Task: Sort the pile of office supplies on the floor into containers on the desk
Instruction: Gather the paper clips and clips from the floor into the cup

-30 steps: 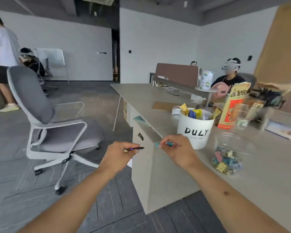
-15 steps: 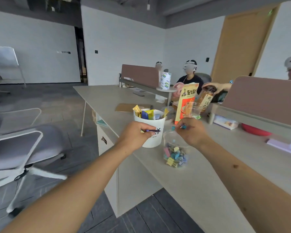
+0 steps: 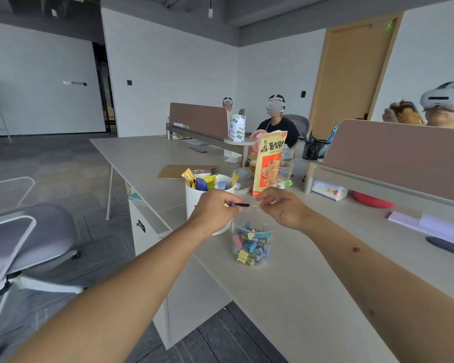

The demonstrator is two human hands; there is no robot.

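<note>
Pinch grip of the left hand [image 3: 215, 212]: thumb and forefinger close on one end of a small dark blue binder clip [image 3: 240, 204], which projects horizontally toward 3 o'clock; the remaining fingers are curled into the palm. The right hand [image 3: 286, 209] faces it from 3 o'clock, just beside the clip's free tip. Its fingers [image 3: 263, 199] are loosely curled and point downward, and nothing is visible between them.

Both hands are above the beige desk [image 3: 286, 310]. The clear plastic cup [image 3: 252, 231], partly filled with a heap of pastel binder clips [image 3: 249, 247], stands at 5 o'clock from the left hand's fingertips and at 7 o'clock from the right hand's. The blue clip lies level with the cup's rim, over its far edge. A white cylindrical tub [image 3: 194, 200] holding coloured sachets stands behind the left hand, touching or just beside the clear cup at its 10 o'clock. An orange and yellow snack packet [image 3: 269, 163] stands upright at 12 o'clock from the hands.

Compared with half a second ago, the teal clip then pinched in the right hand can no longer be seen there. Both hands have come closer together over the cup, and the left hand's grip on the blue clip is unchanged.
</note>
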